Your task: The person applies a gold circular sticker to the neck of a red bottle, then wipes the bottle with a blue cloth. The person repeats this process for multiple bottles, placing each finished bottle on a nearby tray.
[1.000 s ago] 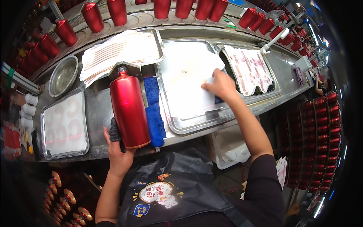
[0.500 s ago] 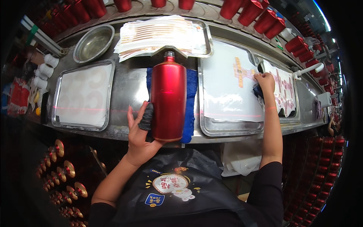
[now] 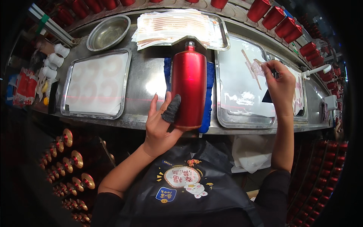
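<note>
One red bottle (image 3: 189,89) flat, neck away from the person.

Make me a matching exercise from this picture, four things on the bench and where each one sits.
Things:
1. red bottle
2. round metal bowl
3. thin label strip
4. stack of printed sheets

Places:
A. in the far steel tray
B. pinched in the right hand
C. lying on a blue cloth, left hand at its base
D. far left of the bench

Pairs: 1-C, 2-D, 3-B, 4-A
</note>
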Demonstrator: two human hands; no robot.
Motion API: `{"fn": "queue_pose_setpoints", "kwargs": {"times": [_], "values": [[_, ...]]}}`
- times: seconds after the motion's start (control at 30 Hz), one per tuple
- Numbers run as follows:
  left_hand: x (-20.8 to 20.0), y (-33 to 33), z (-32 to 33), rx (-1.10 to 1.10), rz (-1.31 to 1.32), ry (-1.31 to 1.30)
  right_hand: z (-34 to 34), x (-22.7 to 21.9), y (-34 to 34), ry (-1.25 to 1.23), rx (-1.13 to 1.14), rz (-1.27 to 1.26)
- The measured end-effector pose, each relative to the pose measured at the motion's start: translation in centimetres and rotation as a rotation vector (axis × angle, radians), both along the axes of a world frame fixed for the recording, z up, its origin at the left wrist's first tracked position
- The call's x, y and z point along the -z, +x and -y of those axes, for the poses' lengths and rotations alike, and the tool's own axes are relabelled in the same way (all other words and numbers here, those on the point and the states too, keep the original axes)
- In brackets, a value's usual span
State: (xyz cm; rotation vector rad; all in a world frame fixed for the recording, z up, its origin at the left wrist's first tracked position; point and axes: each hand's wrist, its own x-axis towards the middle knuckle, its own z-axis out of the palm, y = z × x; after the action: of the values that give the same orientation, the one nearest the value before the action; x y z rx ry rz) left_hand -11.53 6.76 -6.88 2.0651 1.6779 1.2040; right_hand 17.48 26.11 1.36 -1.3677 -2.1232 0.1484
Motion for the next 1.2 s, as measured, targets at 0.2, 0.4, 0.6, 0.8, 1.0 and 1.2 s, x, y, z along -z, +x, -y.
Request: {"fn": "queue_pose_setpoints", "kwargs": {"times": [0.2, 0.4, 0.6, 0.8, 1.0, 1.2], "values": [[-1.0, -2.0, 0.1, 0.120, 0.181, -0.194, 4.1, -8.7, -3.0, -0.411, -0.533, -0.317], [-2.6, -2.8, -1.5, 0.149, 1.026, -0.272, 1.0, -8.2, -8.2, -0.664, -0.803, -0.345], [-2.3, -1.8, -3.4, 0.070, 0.900, -0.451, -2.3, -2.2, -13.5, -0.601, -0.800, -0.089], [-1.6, -3.0, -2.8, 0.131, 0.857, -0.462, -1.2, 0.6, -12.7, -0.282, -0.389, -0.124], [-1.1, -3.6, -2.8, 0.190, 0.410, -0.183, 5.8, 2.3, -9.4, -0.256, -0.504, -0.063], [-0.1, -4.4, -3.8, 0.369, 0.240, -0.161, 9.1, 3.2, -9.0, -0.492, -0.449, 0.014]]}}
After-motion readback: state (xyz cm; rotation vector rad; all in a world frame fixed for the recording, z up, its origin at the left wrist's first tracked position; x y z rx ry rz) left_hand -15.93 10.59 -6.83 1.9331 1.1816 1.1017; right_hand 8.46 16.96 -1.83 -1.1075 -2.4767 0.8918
